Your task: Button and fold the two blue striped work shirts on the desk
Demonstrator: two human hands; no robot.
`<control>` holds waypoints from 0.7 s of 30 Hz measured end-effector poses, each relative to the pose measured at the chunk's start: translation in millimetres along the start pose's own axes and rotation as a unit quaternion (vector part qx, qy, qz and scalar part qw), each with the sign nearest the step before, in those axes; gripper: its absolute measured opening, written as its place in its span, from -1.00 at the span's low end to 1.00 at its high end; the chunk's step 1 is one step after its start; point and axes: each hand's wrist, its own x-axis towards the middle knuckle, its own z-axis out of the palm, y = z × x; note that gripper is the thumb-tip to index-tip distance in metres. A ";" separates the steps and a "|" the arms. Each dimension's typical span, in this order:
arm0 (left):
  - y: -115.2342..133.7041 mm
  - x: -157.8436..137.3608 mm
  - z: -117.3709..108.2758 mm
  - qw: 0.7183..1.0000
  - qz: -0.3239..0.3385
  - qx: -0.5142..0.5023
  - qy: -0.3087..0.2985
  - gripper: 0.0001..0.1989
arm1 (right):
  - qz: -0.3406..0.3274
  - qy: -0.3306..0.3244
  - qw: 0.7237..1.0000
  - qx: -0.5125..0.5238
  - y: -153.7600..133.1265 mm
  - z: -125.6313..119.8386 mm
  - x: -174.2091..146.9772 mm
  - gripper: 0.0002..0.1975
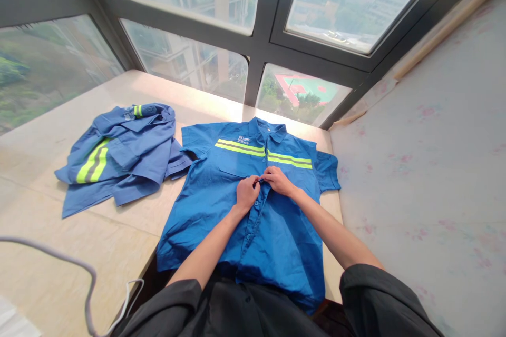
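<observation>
Blue shirt (279,221): lies face up under both hands, collar (278,135) beyond them, hem on the near side towards the wearer's body; the hands meet about mid-front, so cloth extends past them on every side

Left hand (247,192) and right hand (278,180): fingertips drawn close together, each pinching the front placket (253,224); gap between the hands narrow. Whether a button sits between the fingers cannot be told, as they cover the spot

Reason for the grip (judged): a two-sided pinch lifts and steadies both front edges at one small place, while the cloth's weight rests below

Reason for the layout (judged): with the collar away and the front upward, the opening runs almost straight towards the wearer, within equal reach of either hand. Buttons (256,203) show just on the near side of the fingers; yellow-green stripes (241,147) cross the chest just beyond them

Second shirt (134,174): left of the hands, well apart from them, rumpled, near the first shirt's sleeve; probably set aside to leave the working cloth room

Surface (31,189): carries both garments

Further out: grey cable (67,260) near-left of the hands, patterned wall (427,168) to their right, window frame (253,79) beyond the collar
</observation>
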 end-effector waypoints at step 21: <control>-6.0 5.4 1.7 0.997 0.000 -0.068 0.021 -0.82 | 0.035 -0.011 0.999 -0.018 -2.5 1.3 8.2 -0.79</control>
